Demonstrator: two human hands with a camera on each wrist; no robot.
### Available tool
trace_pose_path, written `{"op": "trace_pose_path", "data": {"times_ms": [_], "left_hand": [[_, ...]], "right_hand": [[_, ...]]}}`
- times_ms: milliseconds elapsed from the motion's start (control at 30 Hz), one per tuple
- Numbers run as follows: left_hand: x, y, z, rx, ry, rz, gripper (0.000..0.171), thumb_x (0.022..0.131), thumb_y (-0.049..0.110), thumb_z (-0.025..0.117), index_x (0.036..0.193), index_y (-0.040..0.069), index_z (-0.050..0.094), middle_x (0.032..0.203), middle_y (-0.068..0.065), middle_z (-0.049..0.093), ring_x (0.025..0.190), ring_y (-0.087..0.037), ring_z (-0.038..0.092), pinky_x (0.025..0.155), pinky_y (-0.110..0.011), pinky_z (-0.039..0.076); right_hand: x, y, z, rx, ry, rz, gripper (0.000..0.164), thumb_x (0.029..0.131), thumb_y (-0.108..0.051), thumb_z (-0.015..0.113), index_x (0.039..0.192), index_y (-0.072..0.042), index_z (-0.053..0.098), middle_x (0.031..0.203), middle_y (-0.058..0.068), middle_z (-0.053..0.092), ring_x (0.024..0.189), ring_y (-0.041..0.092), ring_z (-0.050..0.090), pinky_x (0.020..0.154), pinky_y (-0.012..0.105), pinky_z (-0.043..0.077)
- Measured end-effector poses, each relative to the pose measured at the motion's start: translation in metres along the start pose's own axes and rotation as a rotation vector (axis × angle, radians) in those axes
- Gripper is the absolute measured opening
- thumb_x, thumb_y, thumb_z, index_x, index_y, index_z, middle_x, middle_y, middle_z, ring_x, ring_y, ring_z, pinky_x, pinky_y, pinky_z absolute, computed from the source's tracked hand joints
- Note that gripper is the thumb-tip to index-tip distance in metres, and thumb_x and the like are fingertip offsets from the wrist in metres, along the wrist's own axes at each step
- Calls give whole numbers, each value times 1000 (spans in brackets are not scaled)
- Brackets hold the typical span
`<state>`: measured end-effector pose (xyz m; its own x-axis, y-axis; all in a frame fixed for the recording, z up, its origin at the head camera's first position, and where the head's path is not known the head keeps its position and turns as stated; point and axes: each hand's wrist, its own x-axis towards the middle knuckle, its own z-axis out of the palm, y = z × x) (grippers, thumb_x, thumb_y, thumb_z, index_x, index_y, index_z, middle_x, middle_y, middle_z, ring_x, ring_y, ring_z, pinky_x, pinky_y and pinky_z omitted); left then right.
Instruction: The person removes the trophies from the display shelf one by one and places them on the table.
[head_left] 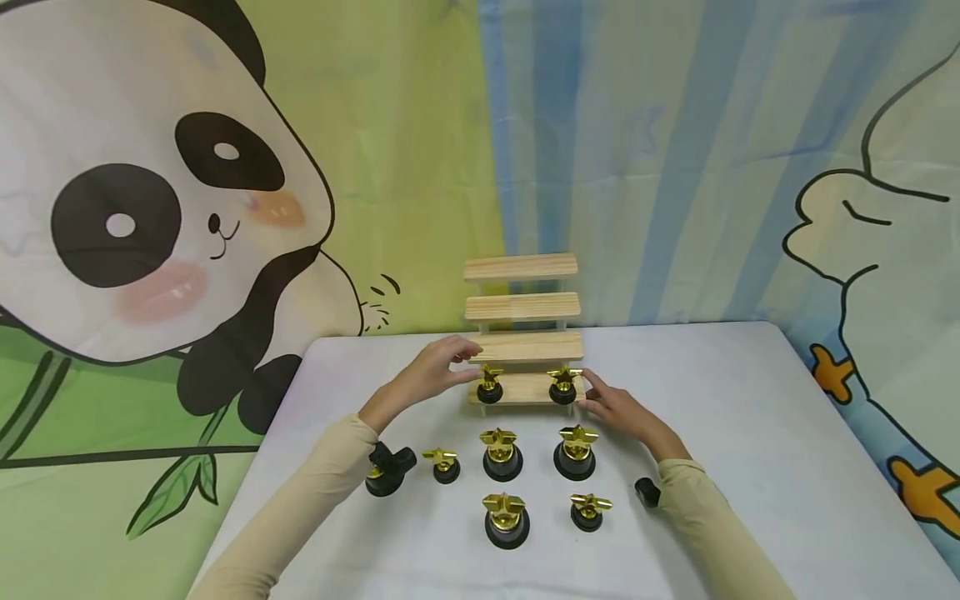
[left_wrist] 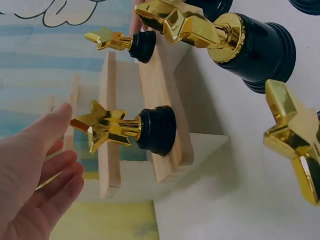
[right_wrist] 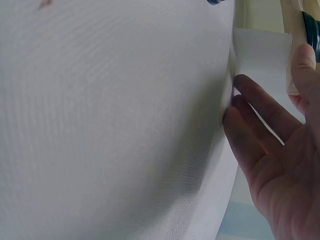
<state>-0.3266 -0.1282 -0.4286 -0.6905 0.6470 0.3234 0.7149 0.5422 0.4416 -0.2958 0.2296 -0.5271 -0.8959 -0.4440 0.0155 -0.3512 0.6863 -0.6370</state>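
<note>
Two small gold star trophies on black bases stand on the lowest step of a wooden tiered shelf (head_left: pixel 525 390), the left trophy (head_left: pixel 490 390) near one end, the right trophy (head_left: pixel 562 392) near the other. My left hand (head_left: pixel 435 368) is beside the left trophy, its fingers loosely bent and holding nothing; in the left wrist view its fingertips are close to the star's tip. At the step's right end is my right hand (head_left: pixel 617 410), fingers spread and nothing gripped. The right wrist view shows its thumb by the step and its other fingertips low at the white tabletop (right_wrist: pixel 125 125).
In front of the shelf stand several more star trophies, among them a larger trophy (head_left: pixel 502 458) and a small trophy (head_left: pixel 587 512). A black-based trophy (head_left: pixel 386 475) is by the left sleeve, and a black object (head_left: pixel 647 492) is partly behind the right sleeve. A printed panda backdrop (head_left: pixel 412 167) hangs behind.
</note>
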Motion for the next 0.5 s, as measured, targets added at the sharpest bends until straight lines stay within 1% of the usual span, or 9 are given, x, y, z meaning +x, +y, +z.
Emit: {"op": "trace_pose_path", "data": {"times_ms": [100,267,367,500], "left_hand": [[3,-4,5,8,-27,-24,37,86,19,74,115,-1,65,108,-16,68,95,-26,66,85,-35,57],[2,-3,13,40,-58,-55,30,86,23,75,108,5,68,102,-8,69,91,-17,66,81,-28,57],[3,-3,17,48,-54,-56,27,87,24,74,107,6,69,100,-6,69,89,-15,66,79,-24,57],[3,-5,22,29,-34,-61,22,89,21,71,106,6,69,98,-6,69,87,-15,67,76,-22,57]], "right_hand": [[2,-1,0,-5,-3,-1,67,103,-31,48,152,2,17,121,31,62,116,47,57,101,59,45],[2,-2,0,-14,0,8,68,102,-31,49,153,1,17,121,30,63,116,45,58,101,59,45],[2,-2,-1,-10,4,13,68,102,-31,49,152,2,17,121,30,63,116,45,58,101,59,45],[1,-4,-2,-2,4,18,69,102,-30,50,152,3,17,120,30,63,116,46,58,101,59,44]]}}
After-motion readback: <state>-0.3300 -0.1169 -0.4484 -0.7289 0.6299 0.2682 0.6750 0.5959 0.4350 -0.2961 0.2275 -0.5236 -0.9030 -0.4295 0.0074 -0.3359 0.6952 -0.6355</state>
